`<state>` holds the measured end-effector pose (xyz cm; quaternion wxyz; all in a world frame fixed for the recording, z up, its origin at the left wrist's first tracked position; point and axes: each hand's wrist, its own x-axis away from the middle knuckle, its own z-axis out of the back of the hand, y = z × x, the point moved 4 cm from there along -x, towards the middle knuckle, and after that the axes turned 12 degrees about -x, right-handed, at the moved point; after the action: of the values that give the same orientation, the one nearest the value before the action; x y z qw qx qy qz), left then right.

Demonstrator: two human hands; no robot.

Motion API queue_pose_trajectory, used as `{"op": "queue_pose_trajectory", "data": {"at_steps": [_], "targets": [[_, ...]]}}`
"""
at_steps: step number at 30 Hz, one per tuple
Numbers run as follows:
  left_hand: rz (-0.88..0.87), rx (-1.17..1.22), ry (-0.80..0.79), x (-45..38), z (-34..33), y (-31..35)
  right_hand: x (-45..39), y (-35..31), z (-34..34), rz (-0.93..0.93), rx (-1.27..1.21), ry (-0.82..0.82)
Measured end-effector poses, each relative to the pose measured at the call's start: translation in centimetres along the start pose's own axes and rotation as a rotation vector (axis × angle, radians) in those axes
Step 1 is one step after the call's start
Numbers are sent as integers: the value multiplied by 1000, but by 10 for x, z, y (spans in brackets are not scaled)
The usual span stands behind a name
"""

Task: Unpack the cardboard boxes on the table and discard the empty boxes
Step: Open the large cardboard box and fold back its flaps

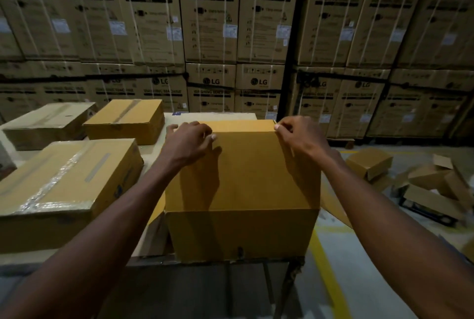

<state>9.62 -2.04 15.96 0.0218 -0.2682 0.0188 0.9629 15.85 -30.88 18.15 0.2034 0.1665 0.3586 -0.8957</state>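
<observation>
A wall of stacked washing machine cartons, dull brown with white straps and black print, fills the background of this dim warehouse. In front of it I see the table, a pale flat surface carrying four boxes. The one I am working on is a plain, smooth yellow-brown cardboard box at the table's near right corner, squarish, its top flap lying flat. My left hand rests on the far left part of that flap, fingers curled over the far edge and thumb pressed on top. My right hand is at the far right corner of the same flap, fingertips pinched narrowly on the edge; I cannot tell if there is tape between them.

Left of this box sits a larger taped box, its top crossed by wrinkled, glossy clear tape. Beyond that one lie a flatter taped box and a duller, greyer box further left. On the grey floor right of my box, past a yellow line, empty boxes lie in a loose heap with flaps open.
</observation>
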Motion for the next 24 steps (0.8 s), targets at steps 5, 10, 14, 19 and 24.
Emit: {"op": "queue_pose_trajectory", "data": {"at_steps": [5, 10, 14, 19, 24], "targets": [[-27, -3, 178, 47, 45, 8, 35, -31, 27, 53, 49, -86], [14, -114, 198, 102, 81, 33, 75, -43, 41, -22, -1, -254], [61, -82, -41, 136, 69, 58, 109, -34, 23, -91, -33, -445], [65, -91, -290, 170, 9, 78, 145, 5, -30, -151, 30, -607], [62, 34, -413, 188, -46, 82, 166, 36, -56, -195, 73, -678]]}}
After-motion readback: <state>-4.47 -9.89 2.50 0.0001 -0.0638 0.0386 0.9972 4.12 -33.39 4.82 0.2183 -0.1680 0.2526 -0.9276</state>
